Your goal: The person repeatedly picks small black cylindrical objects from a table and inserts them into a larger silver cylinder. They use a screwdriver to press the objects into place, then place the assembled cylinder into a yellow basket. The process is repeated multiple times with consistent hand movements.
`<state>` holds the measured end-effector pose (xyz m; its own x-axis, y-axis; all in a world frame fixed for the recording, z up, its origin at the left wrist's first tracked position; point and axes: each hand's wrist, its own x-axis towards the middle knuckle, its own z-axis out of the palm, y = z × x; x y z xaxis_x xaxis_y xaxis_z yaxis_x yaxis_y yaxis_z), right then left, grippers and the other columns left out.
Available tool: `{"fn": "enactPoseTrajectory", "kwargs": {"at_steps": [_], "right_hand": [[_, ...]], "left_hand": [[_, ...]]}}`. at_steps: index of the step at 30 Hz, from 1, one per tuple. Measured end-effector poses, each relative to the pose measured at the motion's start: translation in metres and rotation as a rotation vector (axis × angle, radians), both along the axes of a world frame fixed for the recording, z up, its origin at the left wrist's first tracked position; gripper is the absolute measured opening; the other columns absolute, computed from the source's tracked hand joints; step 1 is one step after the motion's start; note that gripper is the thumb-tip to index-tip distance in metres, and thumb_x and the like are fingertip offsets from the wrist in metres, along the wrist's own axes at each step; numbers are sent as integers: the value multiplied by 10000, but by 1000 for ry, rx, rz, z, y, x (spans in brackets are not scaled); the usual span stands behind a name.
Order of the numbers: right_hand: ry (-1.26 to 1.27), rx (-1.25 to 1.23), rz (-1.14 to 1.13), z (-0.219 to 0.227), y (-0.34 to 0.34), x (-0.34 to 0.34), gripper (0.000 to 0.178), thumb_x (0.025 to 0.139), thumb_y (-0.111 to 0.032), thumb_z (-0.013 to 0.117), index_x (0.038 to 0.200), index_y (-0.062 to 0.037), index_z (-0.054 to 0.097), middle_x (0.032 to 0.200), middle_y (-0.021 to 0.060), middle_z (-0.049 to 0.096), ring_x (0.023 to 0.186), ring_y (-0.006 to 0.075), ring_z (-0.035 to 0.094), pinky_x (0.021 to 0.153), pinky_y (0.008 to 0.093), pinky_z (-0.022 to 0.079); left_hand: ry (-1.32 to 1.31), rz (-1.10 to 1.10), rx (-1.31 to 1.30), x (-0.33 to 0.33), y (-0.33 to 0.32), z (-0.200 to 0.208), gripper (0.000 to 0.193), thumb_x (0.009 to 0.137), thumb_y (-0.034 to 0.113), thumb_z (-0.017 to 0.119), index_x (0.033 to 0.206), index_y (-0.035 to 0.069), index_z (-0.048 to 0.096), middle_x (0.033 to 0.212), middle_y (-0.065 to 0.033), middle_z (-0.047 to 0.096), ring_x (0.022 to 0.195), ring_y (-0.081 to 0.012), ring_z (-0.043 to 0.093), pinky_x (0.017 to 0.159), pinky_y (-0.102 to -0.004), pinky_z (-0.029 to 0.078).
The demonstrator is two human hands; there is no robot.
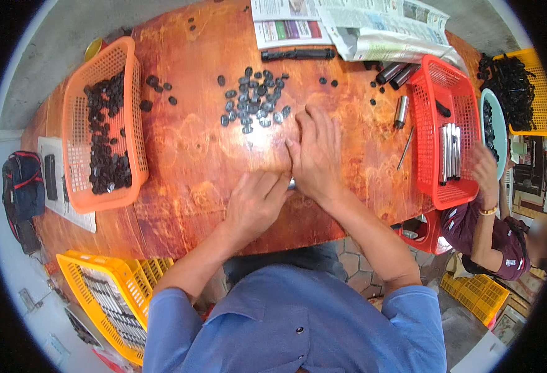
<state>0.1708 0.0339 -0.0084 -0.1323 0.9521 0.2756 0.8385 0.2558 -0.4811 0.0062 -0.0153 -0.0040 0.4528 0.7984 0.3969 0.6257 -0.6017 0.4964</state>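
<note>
Close to the near edge of the table, my left hand (256, 200) is closed, its fingertips at a small shiny silver metal piece (292, 184). Most of that piece is hidden under my hands, so its full shape does not show. My right hand (318, 149) lies beside it, palm down, fingers stretched toward the far side and thumb pointing left. Its heel is next to the silver piece. Just beyond my hands spreads a loose pile of small oval black caps (249, 101), the nearest ones close to my right fingers.
An orange basket (138, 133) of black caps stands left; a red basket (425, 133) with silver tubes stands right. Near it lie a silver cylinder (401, 112) and a thin rod (405, 148). Newspapers (385, 28) cover the back. A co-worker's hand (486, 174) is at the right.
</note>
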Motion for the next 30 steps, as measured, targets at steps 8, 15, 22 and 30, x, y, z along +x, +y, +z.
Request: {"fn": "enactPoseTrajectory", "kwargs": {"at_steps": [8,15,22,30], "right_hand": [[-40,6,-23,3,2,1,499,939,-181,602,1349,57,448,1441,261,416,1356,436,365,1146,516,263],[-5,14,6,0,-4,1,509,937,-184,607,1359,52,447,1442,265,414,1363,441,362,1162,517,252],[-39,4,-32,-8,0,0,526,960,-212,589,1387,53,434,1475,269,399,1374,451,348,1163,515,259],[553,97,-153,-17,8,7,307,976,-230,583,1159,15,597,1219,177,589,1171,280,541,1018,399,401]], "left_hand": [[25,27,56,2,4,-2,305,783,206,767,1033,57,673,868,-49,562,826,-229,581,728,-370,463],[46,33,57,0,-3,-9,312,764,212,797,1014,63,685,864,-57,587,816,-249,596,727,-377,477],[43,16,66,3,2,-3,308,762,182,811,1002,54,668,879,-79,597,802,-280,606,708,-395,488],[-74,89,-11,-2,20,12,335,872,151,752,1144,2,625,925,-123,628,819,-287,628,720,-368,515]]}}
